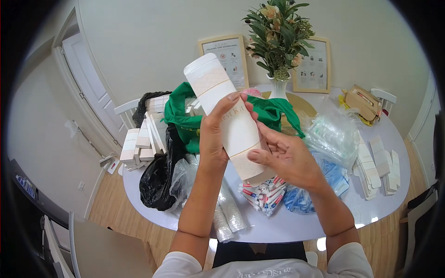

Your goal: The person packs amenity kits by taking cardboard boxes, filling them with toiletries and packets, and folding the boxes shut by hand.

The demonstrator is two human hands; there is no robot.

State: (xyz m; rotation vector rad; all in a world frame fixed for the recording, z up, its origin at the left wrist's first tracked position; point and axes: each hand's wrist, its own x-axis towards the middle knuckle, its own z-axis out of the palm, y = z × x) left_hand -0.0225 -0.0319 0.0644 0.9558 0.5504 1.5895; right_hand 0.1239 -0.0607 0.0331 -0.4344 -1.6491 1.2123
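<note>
- Across the middle of the room: white oval table, loaded with bags and cartons.
- Back of table: white vase with flowers stood between two picture frames, both upright near the wall.
- Left of centre: green bag sat behind the hands, mouth loose, pale items showing inside.
- Right side: clear plastic bag lay next to a crumpled blue bag.
- Left side: black bag lay slumped on the table, near a pile of white boxes.
- Far right: brown package toward the back; flat cartons fanned out nearer the front.
- Centre, above the table: long white carton was held tilted, top end leaning left.
- Left hand was wrapped round its middle, thumb on the printed face, fingertips past the right edge.
- Right hand was part-curled at the lower end, thumb on the face, fingers at the side. Grip firmness: couldn't tell.
- Below the carton: pack of small tubes, just beside the blue bag.
</note>
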